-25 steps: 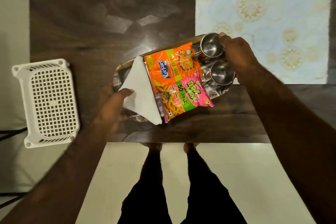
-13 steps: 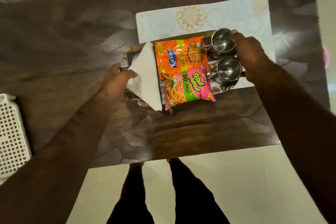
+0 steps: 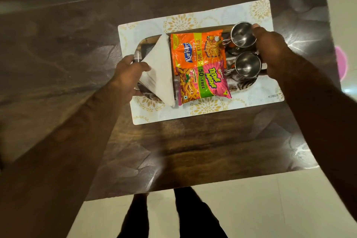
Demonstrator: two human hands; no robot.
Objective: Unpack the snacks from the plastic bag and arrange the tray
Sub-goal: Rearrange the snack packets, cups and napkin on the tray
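Now both hands are gripping the oblong steel tray [image 3: 138, 52] by its short ends. The left hand [image 3: 127, 75] is clamping the left rim, thumb pressing on the white folded paper napkin stack [image 3: 160, 67]. The right hand [image 3: 274, 50] is curling its fingers [image 3: 257, 26] round the right end, just beside the two steel cups [image 3: 247, 64]. The tray's long axis is running left to right across the person, one hand at each end and neither nearer, so letting go probably means pulling the hands outward along that axis. The orange Kurkure snack packet [image 3: 197, 50] and pink Tedhe Medhe snack packet [image 3: 204, 83] are lying flat mid-tray, touching, between napkins and cups. The tray is sitting over the pale floral placemat [image 3: 212, 13] on the dark wooden desk [image 3: 183, 150]; resting on it or just above, cannot tell. Half a second ago the tray was overhanging the mat's left edge; now it is lying wholly inside it, with the same grips and the load unshifted.
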